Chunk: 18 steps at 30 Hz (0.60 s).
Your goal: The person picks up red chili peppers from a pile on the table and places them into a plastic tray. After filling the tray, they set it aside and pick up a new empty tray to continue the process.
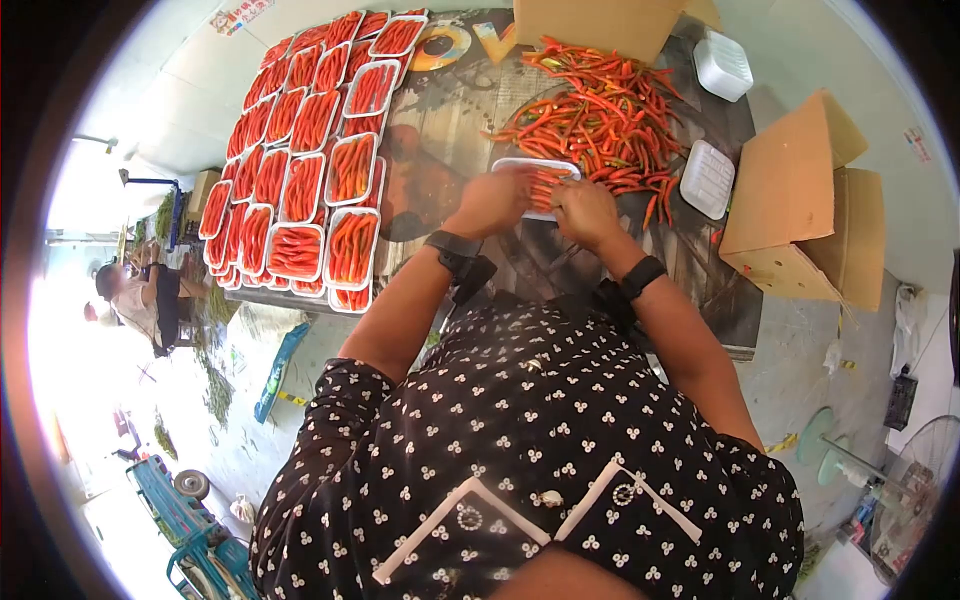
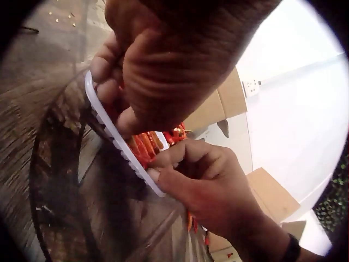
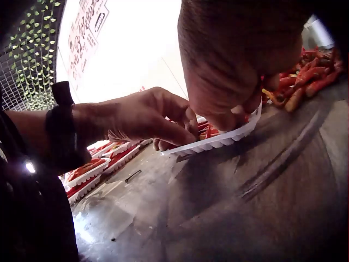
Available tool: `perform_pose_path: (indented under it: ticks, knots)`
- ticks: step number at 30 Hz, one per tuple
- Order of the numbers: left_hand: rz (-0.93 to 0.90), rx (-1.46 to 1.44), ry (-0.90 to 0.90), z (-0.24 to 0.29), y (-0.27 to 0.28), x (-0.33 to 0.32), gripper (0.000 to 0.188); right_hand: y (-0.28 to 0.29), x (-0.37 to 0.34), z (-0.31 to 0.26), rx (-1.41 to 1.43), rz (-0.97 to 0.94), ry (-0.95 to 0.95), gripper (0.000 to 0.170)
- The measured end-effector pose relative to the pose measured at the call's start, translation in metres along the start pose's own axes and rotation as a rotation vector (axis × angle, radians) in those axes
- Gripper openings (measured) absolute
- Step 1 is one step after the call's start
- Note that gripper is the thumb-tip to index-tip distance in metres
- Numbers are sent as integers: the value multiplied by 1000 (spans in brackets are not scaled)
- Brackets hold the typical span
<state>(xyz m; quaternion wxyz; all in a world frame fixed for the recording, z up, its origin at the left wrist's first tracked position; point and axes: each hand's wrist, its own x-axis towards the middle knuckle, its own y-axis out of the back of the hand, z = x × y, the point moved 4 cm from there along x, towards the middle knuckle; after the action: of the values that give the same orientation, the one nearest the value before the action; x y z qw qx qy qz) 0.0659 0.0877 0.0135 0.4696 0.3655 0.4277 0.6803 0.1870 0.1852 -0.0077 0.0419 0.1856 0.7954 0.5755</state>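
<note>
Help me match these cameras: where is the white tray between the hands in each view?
Head: white tray, above and right of centre, between left hand and right hand.
Left wrist: white tray left of centre, slanting down rightward.
Right wrist: white tray just right of centre, rising rightward.
Shared landmark: right hand, at the tray in every view.

a black shirt (image 1: 620, 400) with small white three-lobed prints, short sleeves (image 1: 345, 405), pale round buttons (image 1: 549, 498) and a cream-edged collar (image 1: 465, 545); black bands (image 1: 643, 277) circle both wrists.
</note>
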Motion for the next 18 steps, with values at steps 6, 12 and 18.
perform_pose_path:
  ticks: [6,12,18]
  knots:
    - [-107,52,-38,4,7,2,22,23,-10,16,57,66,-45,7]
    - [-145,-3,1,0,4,1,22,68,-63,77,151,369,-300,15]
    - [-87,-53,63,-6,-2,1,24,64,-86,93,82,193,-613,22]
